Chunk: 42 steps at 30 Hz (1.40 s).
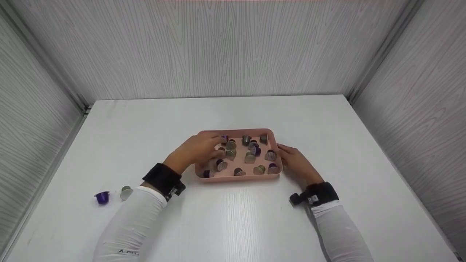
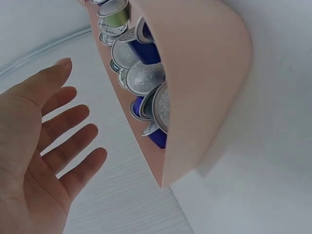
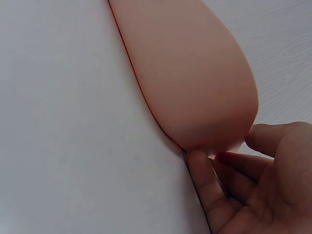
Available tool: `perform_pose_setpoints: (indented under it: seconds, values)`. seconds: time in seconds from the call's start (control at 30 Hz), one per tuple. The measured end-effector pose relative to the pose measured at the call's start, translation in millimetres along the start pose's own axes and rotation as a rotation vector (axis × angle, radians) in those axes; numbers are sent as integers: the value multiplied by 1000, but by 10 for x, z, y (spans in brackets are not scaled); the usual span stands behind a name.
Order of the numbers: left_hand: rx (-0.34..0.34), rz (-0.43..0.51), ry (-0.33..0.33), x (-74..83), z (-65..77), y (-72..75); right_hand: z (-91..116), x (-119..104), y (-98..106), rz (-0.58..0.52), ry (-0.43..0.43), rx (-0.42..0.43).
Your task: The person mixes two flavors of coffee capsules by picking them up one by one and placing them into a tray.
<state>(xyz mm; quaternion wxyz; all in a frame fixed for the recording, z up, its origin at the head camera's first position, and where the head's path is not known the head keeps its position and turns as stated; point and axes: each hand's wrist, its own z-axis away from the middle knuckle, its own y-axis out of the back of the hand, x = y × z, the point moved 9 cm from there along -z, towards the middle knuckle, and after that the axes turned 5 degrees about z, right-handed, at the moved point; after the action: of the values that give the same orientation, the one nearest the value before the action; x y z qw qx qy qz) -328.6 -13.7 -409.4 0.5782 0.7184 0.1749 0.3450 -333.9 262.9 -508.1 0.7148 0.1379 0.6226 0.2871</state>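
Note:
A pink rectangular tray [image 1: 238,178] holds several coffee capsules [image 1: 249,157] with silver foil lids and blue, green or dark bodies. Above the tray's left side is my left hand [image 1: 202,147], its fingers extended and spread in the left wrist view, with nothing in its grasp. My right hand [image 1: 299,164] holds the tray's right end. The right wrist view shows its thumb at the upper edge and its fingers at the tray's underside and wall.
To the left on the white table [image 1: 233,218] lie a purple capsule [image 1: 102,197] and a pale green capsule [image 1: 126,193], the second next to my left sleeve. Grey wood-grain panels [image 1: 218,51] enclose the table at the back and both sides.

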Motion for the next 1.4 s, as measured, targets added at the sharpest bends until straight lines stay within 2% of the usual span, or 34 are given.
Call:
perform_pose_setpoints:
  seconds: [0.17,0.47,0.6,0.77,0.9,1.13,1.4]
  values:
    - [23,8,15,-106,176,17,17,-3,2,9,-8,1]
    - [76,-95,4,-244,540,97,52,-99,20,5,71,15]
    - [70,-106,63,-367,706,121,49,-98,24,23,59,12]
    - [10,-101,177,-567,904,103,36,-79,27,40,50,14]
    - [-14,-58,243,-689,1066,111,36,-74,25,41,51,16]
    - [-6,7,311,-869,1343,174,48,-59,16,28,37,6]
    - [-23,102,400,-1064,1733,198,39,-81,7,-5,61,-8]
